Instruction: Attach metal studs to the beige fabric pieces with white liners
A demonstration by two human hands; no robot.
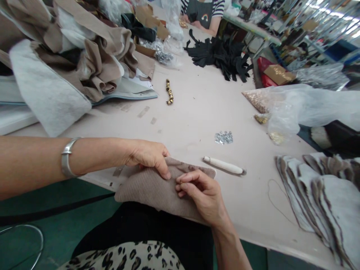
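Observation:
A piece of taupe ribbed fabric lies over the near edge of the table. My left hand presses on its upper edge with curled fingers, thumb on the cloth. My right hand rests on the fabric just to the right, fingers pinched together against it; whatever they pinch is too small to make out. A white-handled tool lies on the table just beyond my right hand. A small heap of silver metal bits sits farther out.
A stack of cut fabric pieces lies at the right. Piled brown and white cloth fills the far left. A gold chain piece, black strips, plastic bags and another person are farther off.

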